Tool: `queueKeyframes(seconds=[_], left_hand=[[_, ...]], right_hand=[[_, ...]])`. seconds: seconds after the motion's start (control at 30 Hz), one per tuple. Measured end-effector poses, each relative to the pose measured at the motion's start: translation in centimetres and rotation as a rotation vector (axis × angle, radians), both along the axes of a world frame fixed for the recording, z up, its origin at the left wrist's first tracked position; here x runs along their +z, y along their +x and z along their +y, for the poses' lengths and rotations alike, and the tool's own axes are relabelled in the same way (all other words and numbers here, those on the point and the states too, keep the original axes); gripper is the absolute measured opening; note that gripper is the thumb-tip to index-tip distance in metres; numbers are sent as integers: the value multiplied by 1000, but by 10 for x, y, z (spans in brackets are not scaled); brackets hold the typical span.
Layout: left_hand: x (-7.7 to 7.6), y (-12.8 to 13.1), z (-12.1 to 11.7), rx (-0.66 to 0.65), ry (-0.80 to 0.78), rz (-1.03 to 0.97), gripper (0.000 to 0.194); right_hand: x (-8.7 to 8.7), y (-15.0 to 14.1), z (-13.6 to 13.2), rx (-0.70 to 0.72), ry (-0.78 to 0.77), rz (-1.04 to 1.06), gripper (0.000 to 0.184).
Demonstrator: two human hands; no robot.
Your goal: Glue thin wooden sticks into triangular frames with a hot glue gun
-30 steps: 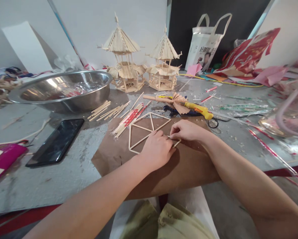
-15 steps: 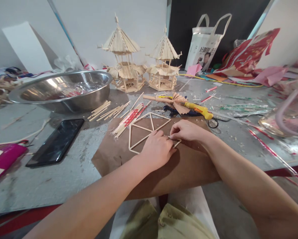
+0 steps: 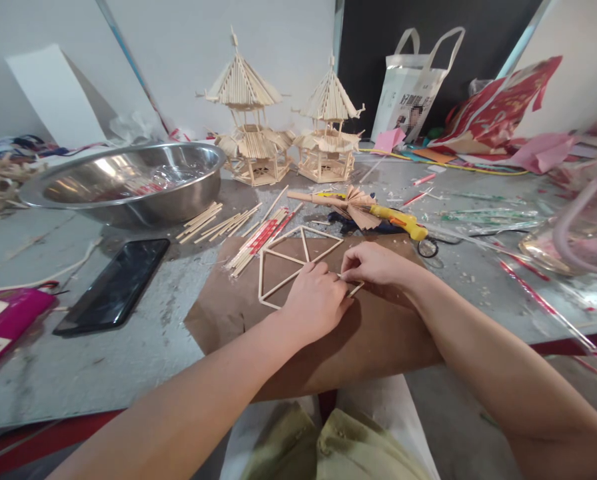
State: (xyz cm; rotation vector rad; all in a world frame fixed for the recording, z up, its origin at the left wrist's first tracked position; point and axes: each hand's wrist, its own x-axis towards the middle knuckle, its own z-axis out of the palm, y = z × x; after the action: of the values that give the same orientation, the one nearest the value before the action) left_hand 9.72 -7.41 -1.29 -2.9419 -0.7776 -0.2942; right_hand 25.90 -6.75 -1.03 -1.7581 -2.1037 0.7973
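Observation:
A flat frame of thin wooden sticks [image 3: 291, 259], laid out in triangles, lies on a sheet of brown paper [image 3: 228, 307] at the table's near edge. My left hand [image 3: 314, 300] rests closed on the frame's right part, fingers curled and pressing down on the sticks. My right hand [image 3: 376, 263] is just right of it, fingertips pinched on a stick at the frame's right corner. The two hands almost touch. The part of the frame under my left hand is hidden.
Loose sticks [image 3: 248, 233] lie left of the frame, a yellow glue gun [image 3: 398, 221] behind it. Two stick pagoda models [image 3: 251, 110] [image 3: 330, 127] stand at the back, a steel basin [image 3: 128, 180] and black phone [image 3: 113, 283] to the left. Bags and paper scraps crowd the right.

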Motion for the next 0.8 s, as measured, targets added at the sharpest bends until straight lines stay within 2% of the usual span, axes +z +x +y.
queueKeyframes(seconds=[0.8], left_hand=[[-2,0,0,-4,19,-6,27]], right_hand=[[1,-1,-2,4,16,-30,10]])
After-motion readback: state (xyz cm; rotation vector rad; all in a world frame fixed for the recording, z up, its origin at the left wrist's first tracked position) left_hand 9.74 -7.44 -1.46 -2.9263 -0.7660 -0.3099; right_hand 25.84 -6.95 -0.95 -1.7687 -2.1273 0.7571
